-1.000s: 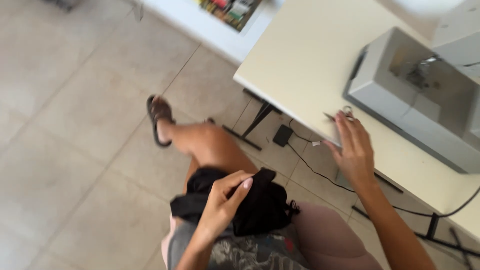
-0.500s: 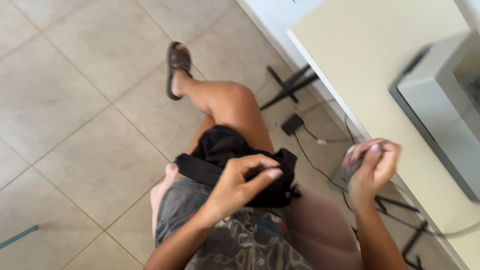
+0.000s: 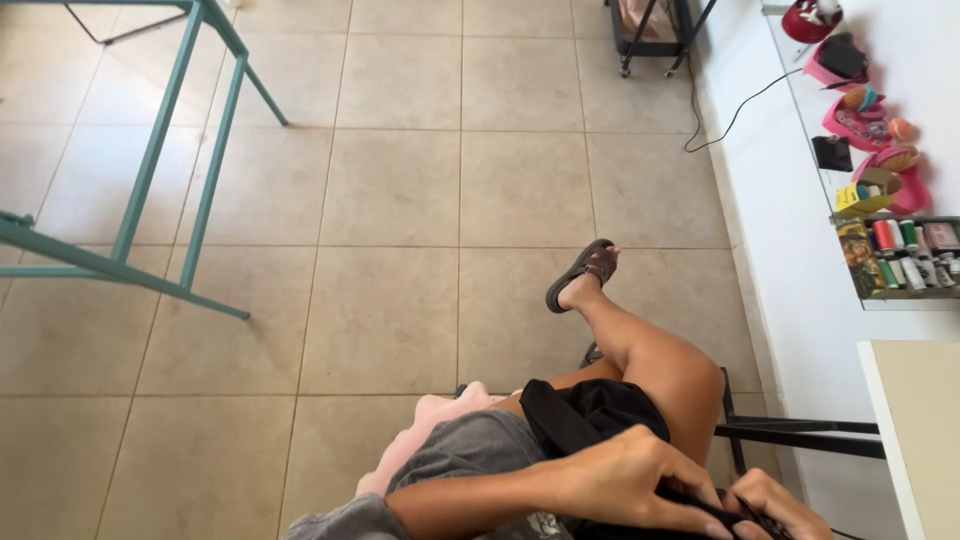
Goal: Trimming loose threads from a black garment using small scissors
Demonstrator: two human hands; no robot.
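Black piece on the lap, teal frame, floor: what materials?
Black piece: soft matte fabric, it folds and drapes; left hand and right hand pinch it. Teal frame: probably painted metal, thin straight bars. Floor: beige tile, likely ceramic, with grout lines.

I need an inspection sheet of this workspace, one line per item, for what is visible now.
Surface: beige tiled floor; corner of a cream table.
Job's things: black fabric on the lap.
Clutter: shelf with thread spools and pink containers.
Hands: left hand and right hand both grip the fabric at the bottom edge.
Cables: black cable along the white wall.
Surroundings: teal metal frame; sandal on the raised foot.
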